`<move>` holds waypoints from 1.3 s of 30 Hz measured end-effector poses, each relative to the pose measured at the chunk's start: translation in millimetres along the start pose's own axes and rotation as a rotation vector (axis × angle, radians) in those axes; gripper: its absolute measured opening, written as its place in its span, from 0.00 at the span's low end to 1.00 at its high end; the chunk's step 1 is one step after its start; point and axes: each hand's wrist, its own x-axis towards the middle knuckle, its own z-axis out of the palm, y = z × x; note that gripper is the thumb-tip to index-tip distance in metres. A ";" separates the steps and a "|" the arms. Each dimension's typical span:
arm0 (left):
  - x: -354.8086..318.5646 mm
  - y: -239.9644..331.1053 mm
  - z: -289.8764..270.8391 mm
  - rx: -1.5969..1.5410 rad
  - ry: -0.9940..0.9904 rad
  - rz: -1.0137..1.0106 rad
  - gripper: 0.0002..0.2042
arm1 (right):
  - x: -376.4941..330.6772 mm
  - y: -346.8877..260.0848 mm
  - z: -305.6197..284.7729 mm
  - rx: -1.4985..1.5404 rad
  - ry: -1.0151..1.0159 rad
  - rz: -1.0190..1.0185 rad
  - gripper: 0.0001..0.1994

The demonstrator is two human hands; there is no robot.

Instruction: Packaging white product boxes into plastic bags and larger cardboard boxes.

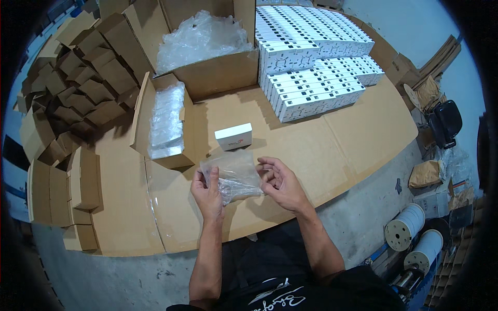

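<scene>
Between my hands is a clear plastic bag [236, 173], its lower part crinkled and its upper part smoother. My left hand [208, 194] grips the bag's left side, thumb on top. On the other side, the curled fingers and thumb of my right hand [281, 184] close on the bag's right edge. Just beyond the bag a small white box [233, 137] stands on the cardboard-covered table [290, 150]. To the left of that box, an open cardboard carton [191, 129] holds a row of items wrapped in clear plastic [166, 122].
A large open carton [223, 74] at the back holds loose clear plastic bags [205, 39]. White boxes [311, 98] are stacked at the back right. Many empty brown cartons [83, 78] crowd the left. Cable spools [405, 226] stand on the floor at the right, below a black chair [445, 123].
</scene>
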 end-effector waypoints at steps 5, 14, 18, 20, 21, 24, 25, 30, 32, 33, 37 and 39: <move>-3.8 -2.7 -6.4 0.112 -0.120 0.021 0.08 | 13.3 15.0 30.3 -0.055 0.122 0.009 0.09; -8.8 21.8 19.5 -0.019 0.059 0.180 0.11 | 0.8 11.6 36.5 -0.123 0.263 -0.201 0.06; -20.8 35.2 0.2 0.255 -0.341 0.026 0.14 | 1.7 15.7 29.5 -0.051 0.219 -0.139 0.07; -21.2 42.4 0.6 0.388 -0.438 -0.371 0.14 | 7.9 11.7 28.9 -0.068 0.177 -0.234 0.08; -20.4 41.5 -1.3 0.387 -0.437 -0.372 0.14 | 10.8 9.5 25.1 -0.069 0.176 -0.233 0.08; -20.4 37.2 -5.8 0.401 -0.440 -0.278 0.13 | 20.4 -1.9 9.3 0.018 0.158 -0.052 0.10; -21.0 35.6 -5.6 0.383 -0.417 -0.255 0.13 | 24.5 -8.5 6.6 0.001 0.251 -0.167 0.10; -19.6 25.8 -12.0 0.388 -0.399 -0.195 0.13 | 29.5 -69.6 8.4 -0.825 0.124 -0.749 0.18; -18.9 26.4 -10.6 0.396 -0.411 -0.168 0.13 | 34.5 -67.3 12.3 -0.890 0.067 -0.759 0.17; -19.1 26.0 -10.4 0.394 -0.411 -0.165 0.13 | 36.6 -65.1 12.6 -0.952 0.009 -0.769 0.17; -15.6 17.7 -13.8 0.479 -0.398 -0.097 0.15 | 39.0 -51.4 9.6 -0.964 -0.031 -0.845 0.15; -15.3 16.0 -13.2 0.556 -0.405 -0.029 0.16 | 38.5 -49.3 8.3 -1.001 -0.018 -0.958 0.14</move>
